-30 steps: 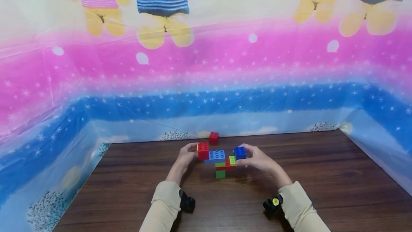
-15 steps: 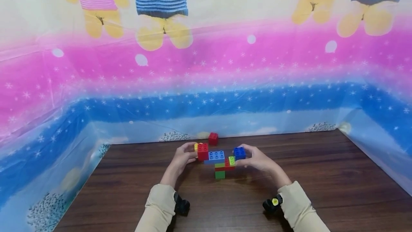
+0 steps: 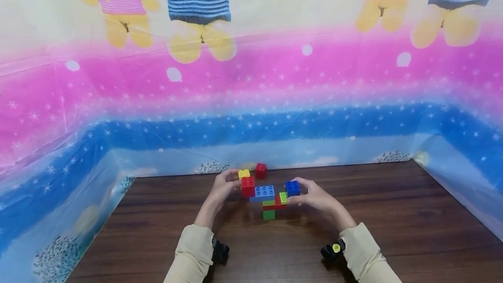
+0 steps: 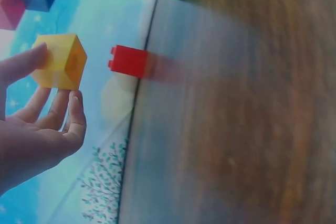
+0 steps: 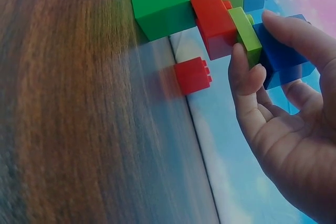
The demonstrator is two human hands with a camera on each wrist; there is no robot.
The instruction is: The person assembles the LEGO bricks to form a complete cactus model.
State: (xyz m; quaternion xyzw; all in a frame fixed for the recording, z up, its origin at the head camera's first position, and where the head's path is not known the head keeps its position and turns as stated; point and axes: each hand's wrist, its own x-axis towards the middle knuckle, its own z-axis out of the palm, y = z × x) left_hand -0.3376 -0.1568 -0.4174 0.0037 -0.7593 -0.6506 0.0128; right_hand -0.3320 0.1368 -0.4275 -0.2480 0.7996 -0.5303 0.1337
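Observation:
A tower of toy building bricks stands on the table, with a green brick [image 3: 269, 214] lowest and a light blue brick [image 3: 264, 193] higher up. A red brick [image 3: 248, 186] sits on the light blue one's left end. My left hand [image 3: 218, 193] pinches a yellow brick [image 4: 58, 64] between thumb and fingertips; the left wrist view shows it apart from the tower. With thumb and fingers my right hand [image 3: 316, 194] grips a dark blue brick [image 5: 286, 51] against the thin lime brick [image 5: 247, 38] on the tower's right arm. One fingertip touches that lime brick.
Behind the tower a loose red brick [image 3: 261, 170] rests near the table's [image 3: 353, 178] back edge. A printed cloth [image 3: 251, 134] hangs as a wall along the back and both sides.
My left hand has drawn slightly left and back with the yellow brick, which now shows behind the upper red brick. My right hand and the tower have hardly moved.

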